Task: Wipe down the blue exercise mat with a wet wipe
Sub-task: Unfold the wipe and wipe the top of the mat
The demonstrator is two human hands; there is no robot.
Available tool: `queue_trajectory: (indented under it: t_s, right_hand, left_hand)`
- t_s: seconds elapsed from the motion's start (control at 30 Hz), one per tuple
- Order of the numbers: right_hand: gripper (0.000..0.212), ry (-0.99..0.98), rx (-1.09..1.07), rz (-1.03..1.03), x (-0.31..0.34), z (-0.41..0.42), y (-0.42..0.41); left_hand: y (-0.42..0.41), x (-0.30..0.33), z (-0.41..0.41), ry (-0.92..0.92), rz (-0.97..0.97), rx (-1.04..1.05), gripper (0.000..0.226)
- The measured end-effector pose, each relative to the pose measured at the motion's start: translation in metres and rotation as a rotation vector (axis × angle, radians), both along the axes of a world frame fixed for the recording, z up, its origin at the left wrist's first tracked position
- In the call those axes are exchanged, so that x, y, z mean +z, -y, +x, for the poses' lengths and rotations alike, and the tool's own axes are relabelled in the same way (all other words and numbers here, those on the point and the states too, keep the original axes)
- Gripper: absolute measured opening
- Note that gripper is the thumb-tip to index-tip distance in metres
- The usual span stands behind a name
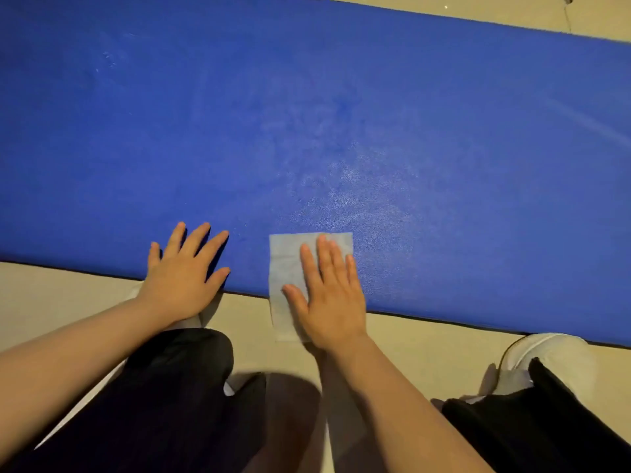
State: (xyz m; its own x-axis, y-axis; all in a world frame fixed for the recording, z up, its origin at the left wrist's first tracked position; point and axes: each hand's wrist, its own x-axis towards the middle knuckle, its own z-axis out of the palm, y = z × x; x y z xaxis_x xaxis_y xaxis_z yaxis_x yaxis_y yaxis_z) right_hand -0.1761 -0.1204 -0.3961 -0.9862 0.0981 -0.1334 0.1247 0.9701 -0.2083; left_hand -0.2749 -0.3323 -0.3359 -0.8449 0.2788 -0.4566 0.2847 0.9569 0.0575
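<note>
Fingers [327,257] of the right hand [329,298] lie straight, pressing the wet wipe [286,268] flat over the near edge of the blue exercise mat [307,114] — part of it hangs onto the floor [51,295]. Just beside it the left hand [186,271] rests on the same edge, fingers spread wide — farther off, the mat stretches across the view.

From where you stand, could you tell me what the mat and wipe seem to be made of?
Mat: probably foam or vinyl, matte blue with a fine pebbled grain.
Wipe: thin pale nonwoven sheet, lying flat and limp over the mat's edge, likely damp.
</note>
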Motion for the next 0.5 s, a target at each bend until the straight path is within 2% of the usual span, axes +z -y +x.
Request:
queue_trajectory:
  t_s: [0.1,0.13,0.2,0.27,0.37,0.5]
  right_hand:
    - [0.076,0.052,-0.374,0.03,0.002,-0.011,-0.054]
    - [0.077,0.112,-0.444,0.037,0.004,-0.014,-0.061]
    - [0.074,0.111,-0.473,0.052,0.005,-0.021,-0.051]
    - [0.064,0.015,-0.334,0.067,0.007,-0.026,-0.026]
    - [0.058,-0.014,0.029,0.043,0.006,-0.028,0.022]
    - [0.059,-0.012,0.192,-0.014,-0.001,-0.044,0.043]
  left_hand:
    - [0.003,0.0,-0.003,0.04,0.004,-0.022,0.067]
    - [0.006,0.002,-0.007,0.019,0.005,-0.055,0.069]
    - [0.01,0.008,-0.02,0.02,0.006,-0.118,0.083]
    - [0.011,0.008,-0.035,-0.018,0.027,-0.166,0.093]
    - [0.004,0.005,-0.051,-0.038,0.097,-0.156,0.097]
    - [-0.008,0.0,-0.069,0.013,0.113,-0.122,0.102]
